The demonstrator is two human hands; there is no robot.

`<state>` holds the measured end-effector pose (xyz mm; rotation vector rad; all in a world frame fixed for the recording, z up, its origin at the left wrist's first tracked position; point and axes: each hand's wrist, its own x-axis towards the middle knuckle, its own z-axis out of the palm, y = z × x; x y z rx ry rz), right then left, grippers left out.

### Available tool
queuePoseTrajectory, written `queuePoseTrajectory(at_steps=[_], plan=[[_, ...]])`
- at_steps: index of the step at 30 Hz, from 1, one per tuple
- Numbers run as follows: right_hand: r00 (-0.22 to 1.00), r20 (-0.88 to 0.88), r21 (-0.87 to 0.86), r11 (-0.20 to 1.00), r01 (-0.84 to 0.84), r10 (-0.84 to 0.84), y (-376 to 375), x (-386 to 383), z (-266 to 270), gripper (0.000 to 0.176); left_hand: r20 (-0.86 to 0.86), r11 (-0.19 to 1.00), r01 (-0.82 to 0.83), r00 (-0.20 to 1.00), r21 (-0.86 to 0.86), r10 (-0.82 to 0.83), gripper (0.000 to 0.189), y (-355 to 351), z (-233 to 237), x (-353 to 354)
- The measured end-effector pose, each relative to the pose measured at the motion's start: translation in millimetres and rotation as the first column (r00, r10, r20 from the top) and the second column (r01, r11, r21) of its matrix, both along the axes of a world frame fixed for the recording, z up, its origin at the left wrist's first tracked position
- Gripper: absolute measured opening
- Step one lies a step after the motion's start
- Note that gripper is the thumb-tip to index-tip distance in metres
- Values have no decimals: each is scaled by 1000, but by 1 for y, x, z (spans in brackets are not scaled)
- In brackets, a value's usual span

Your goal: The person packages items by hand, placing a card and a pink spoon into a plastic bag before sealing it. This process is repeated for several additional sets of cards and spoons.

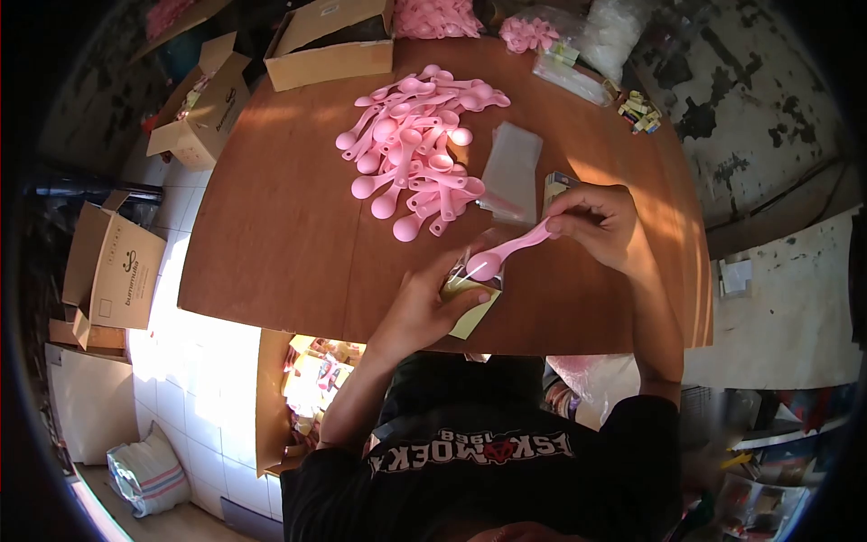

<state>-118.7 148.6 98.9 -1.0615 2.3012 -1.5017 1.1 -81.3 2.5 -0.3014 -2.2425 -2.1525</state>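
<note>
My right hand [598, 219] pinches a pink plastic spoon [517, 246] by the end of its handle. The spoon slants down to the left, its round bowl at the mouth of a small clear plastic bag [462, 275]. A pale yellow card [471, 316] shows in the lower part of that bag. My left hand [423, 305] grips the bag from the left side, thumb across its front. Beyond the hands lies a heap of pink spoons [411, 144]. To its right is a stack of flat clear bags [512, 172], with a small stack of cards [558, 184] close behind my right hand.
An open cardboard box [330, 63] stands at the wooden table's [271, 226] far edge, near more bagged pink pieces [438, 18]. Small packets [639, 116] lie at the far right. Cardboard boxes [122, 262] stand on the floor at left; another filled box [271, 397] sits below the front edge.
</note>
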Motion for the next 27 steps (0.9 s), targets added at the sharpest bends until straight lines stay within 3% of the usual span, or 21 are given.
queuePoseTrajectory(at_steps=[2,5,9,11,15,18,21,24,26,27], plan=[[1000,-15,-10,1000,-12,12,-8,11,0,13,-114,1000,-6,993,24,9,51,4,8,3],[997,6,-159,984,75,-75,-21,29,-7,10,-158,998,-41,987,-57,32,52,6,4,13],[995,-1,-213,972,95,-97,-31,55,-9,11,-239,999,-33,971,-9,30,46,12,-1,29],[996,-48,-173,983,68,-77,-32,64,-11,9,-164,973,-41,983,228,80,35,18,-8,37],[977,-194,-91,993,72,-88,-36,87,-17,7,-89,984,-43,994,173,59,31,23,-12,51],[970,-230,-8,997,74,-74,-35,102,-18,7,-216,980,-111,965,167,146,29,32,-15,53],[891,-452,99,995,-6,50,-28,104,-19,14,-288,968,-161,934,190,212,26,42,-16,56],[806,-589,91,996,8,48,-22,109,-17,17,-270,968,-186,936,167,226,25,51,-5,66],[791,-610,76,997,9,39,-19,116,-15,20,-194,977,-203,958,60,210,27,55,8,77],[783,-622,78,996,37,20,-18,121,-13,17,-289,970,-241,926,40,242,25,59,5,77]])
